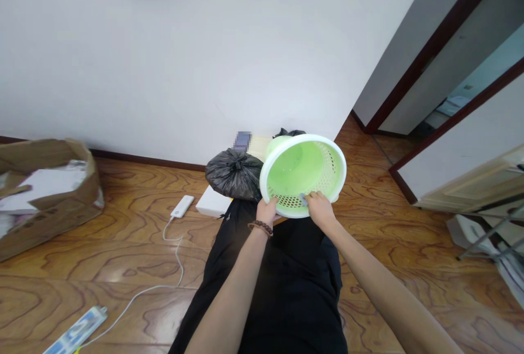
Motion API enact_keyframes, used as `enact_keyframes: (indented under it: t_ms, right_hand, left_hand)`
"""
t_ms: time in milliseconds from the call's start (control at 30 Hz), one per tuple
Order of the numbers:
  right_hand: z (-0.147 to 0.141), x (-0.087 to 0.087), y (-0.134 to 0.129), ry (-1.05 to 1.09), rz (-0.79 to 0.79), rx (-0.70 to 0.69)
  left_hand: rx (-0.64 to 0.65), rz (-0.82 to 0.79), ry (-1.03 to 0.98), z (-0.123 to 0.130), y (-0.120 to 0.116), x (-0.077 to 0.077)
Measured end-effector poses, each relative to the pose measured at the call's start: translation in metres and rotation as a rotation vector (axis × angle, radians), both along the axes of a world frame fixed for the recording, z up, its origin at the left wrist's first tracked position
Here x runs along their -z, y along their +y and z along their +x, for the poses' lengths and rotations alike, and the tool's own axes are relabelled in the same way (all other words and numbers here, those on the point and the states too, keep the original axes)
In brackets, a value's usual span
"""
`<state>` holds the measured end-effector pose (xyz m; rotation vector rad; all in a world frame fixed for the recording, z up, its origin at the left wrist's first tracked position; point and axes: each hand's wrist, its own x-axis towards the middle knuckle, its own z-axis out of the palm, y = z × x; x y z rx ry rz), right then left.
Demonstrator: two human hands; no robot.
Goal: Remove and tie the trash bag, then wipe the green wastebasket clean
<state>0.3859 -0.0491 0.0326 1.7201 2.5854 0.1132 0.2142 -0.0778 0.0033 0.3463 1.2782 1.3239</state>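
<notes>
A light green plastic basket (303, 166) with a white rim and perforated sides is tilted so that its mouth faces me. My left hand (267, 212), with a beaded bracelet at the wrist, grips the near rim on its left side. Closed at the rim to the right is my right hand (320, 208), with a small grey-blue scrap (303, 199) showing at its fingertips; most of that scrap is hidden. Just left of the basket sits a knotted black garbage bag (235, 174). More black plastic (291, 132) pokes out behind the basket.
A white box (213, 202) lies beside the bag. On the wooden floor are a white plug-in device (182, 207), its cord and a power strip (77, 333). An open cardboard box (67, 220) stands left. A white wall rises ahead; a doorway (403, 92) is at right.
</notes>
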Motion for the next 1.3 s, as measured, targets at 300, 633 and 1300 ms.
enact_keyframes:
  t_ms: [300, 633, 1300]
  right_hand:
    - [-0.013, 0.021, -0.006, 0.119, -0.079, 0.049]
    - [-0.007, 0.01, -0.002, 0.003, 0.007, -0.06]
    - [-0.002, 0.007, 0.006, 0.056, 0.026, 0.064]
  left_hand:
    - [-0.016, -0.009, 0.028, 0.01, -0.003, 0.0]
    - [-0.013, 0.016, 0.028, 0.007, -0.004, -0.003]
    - [-0.006, 0.018, -0.07, 0.011, -0.003, -0.003]
